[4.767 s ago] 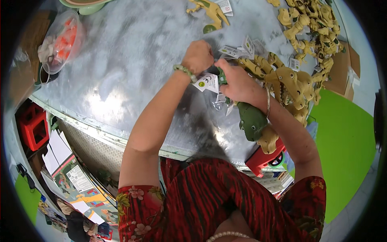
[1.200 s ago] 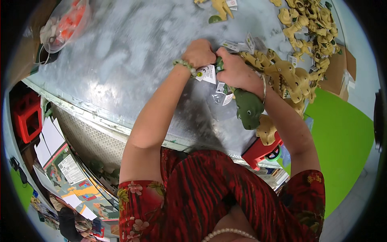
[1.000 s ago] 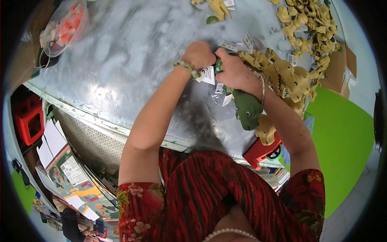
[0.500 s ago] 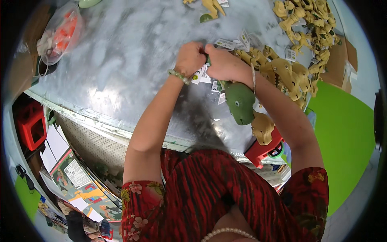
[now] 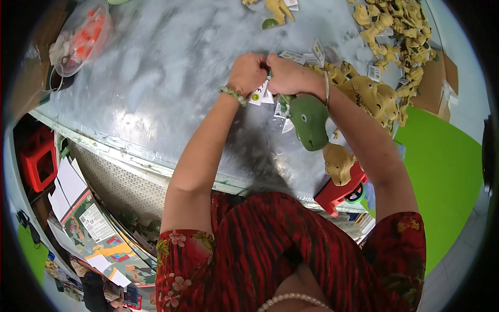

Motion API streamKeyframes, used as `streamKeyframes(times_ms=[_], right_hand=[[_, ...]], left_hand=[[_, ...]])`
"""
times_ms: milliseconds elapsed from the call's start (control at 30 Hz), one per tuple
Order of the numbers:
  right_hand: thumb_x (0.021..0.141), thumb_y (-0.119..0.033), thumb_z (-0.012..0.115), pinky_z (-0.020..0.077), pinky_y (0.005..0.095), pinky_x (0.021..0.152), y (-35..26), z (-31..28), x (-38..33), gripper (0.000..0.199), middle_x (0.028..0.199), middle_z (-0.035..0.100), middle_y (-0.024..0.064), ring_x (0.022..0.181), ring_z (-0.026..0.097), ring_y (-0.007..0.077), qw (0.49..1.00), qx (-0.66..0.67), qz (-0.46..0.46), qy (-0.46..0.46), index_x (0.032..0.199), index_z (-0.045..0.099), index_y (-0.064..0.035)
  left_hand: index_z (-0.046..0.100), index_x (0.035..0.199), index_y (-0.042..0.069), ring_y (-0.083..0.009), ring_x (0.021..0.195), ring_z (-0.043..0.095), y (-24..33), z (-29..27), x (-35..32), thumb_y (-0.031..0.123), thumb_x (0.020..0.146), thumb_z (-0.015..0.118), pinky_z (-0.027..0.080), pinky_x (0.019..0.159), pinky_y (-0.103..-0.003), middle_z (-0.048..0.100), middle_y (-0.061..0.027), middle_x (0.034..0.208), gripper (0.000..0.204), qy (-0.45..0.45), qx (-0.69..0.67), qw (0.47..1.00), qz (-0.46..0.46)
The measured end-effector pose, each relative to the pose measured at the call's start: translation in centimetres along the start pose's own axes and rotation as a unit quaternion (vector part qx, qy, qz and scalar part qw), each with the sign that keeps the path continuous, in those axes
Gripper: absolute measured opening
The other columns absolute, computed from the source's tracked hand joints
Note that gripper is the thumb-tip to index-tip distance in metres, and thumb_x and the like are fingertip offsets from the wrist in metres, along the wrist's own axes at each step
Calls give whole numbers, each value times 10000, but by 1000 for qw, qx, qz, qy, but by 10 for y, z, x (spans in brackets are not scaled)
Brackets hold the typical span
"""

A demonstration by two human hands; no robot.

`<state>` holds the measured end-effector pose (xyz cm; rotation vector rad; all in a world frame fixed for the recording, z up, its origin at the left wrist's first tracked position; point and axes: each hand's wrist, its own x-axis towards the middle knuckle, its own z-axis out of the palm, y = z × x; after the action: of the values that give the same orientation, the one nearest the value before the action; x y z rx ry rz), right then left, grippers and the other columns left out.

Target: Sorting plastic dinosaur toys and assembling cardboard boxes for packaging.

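Over the table (image 5: 156,67), my left hand (image 5: 247,74) and my right hand (image 5: 293,76) meet with fingers closed. A small green part shows between them. It seems to belong to the green toy dinosaur (image 5: 310,122), whose head sticks out below my right wrist, though my hands hide most of its body. White printed tags (image 5: 258,95) hang under my left fingers. Beside my right forearm lie several tan toy dinosaurs (image 5: 364,91), also tagged. Another tan dinosaur head (image 5: 339,164) pokes out near the table's front edge.
More tan dinosaurs (image 5: 397,31) are heaped at the far right, beside a cardboard box (image 5: 436,83). One tan toy (image 5: 278,10) lies at the far middle. A clear tub (image 5: 88,41) with orange and white pieces stands at left. Printed cards (image 5: 99,229) are stacked below the table.
The green dinosaur's head has shifted slightly upward, toward my right wrist. My hands stay together in nearly the same place, fingers still closed.
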<state>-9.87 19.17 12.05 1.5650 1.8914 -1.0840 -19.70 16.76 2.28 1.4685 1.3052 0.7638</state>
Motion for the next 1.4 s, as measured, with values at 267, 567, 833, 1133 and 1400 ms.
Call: streamKeyframes(times_ms=[267, 567, 833, 1133, 1400], right_hand=[[565, -147, 569, 419, 328, 749, -3, -4, 7, 571, 944, 511, 263, 897, 519, 319, 999, -32, 3, -44, 1033, 376, 117], [568, -191, 613, 468, 328, 446, 2, -6, 4, 650, 796, 531, 178, 574, 569, 234, 997, 57, 19, -54, 1091, 317, 57], [619, -240, 618, 463, 327, 407, -9, -19, -19, 712, 732, 522, 149, 510, 553, 193, 986, 137, 47, -83, 1151, 238, 42], [732, -313, 531, 429, 230, 376, -12, -65, -23, 342, 630, 500, 61, 470, 542, 127, 997, 62, 33, 18, 865, 501, 0], [772, -253, 481, 420, 190, 410, -8, -85, -30, 242, 634, 502, 11, 465, 519, 88, 984, 110, -34, 133, 819, 530, -20]], left_hand=[[604, 746, 39, -322, 732, 542, 11, -14, 9, 147, 598, 481, 433, 667, -368, 567, -176, 780, 220, -74, 100, 992, -16], [593, 808, 29, -295, 725, 563, 20, -51, -13, 122, 626, 488, 449, 665, -338, 586, -144, 779, 230, 38, 127, 991, -23], [573, 811, 2, -290, 709, 564, 15, -33, -48, 49, 611, 502, 439, 658, -324, 577, -166, 746, 217, 99, -73, 991, -42], [573, 788, 16, -324, 714, 529, 23, -33, -61, 8, 602, 490, 424, 659, -355, 551, -180, 811, 204, 189, -25, 982, 1], [495, 1027, 121, -239, 1007, 406, 52, -31, -51, -83, 524, 509, 352, 843, -330, 460, -60, 1098, 543, 44, 99, 953, 283]])
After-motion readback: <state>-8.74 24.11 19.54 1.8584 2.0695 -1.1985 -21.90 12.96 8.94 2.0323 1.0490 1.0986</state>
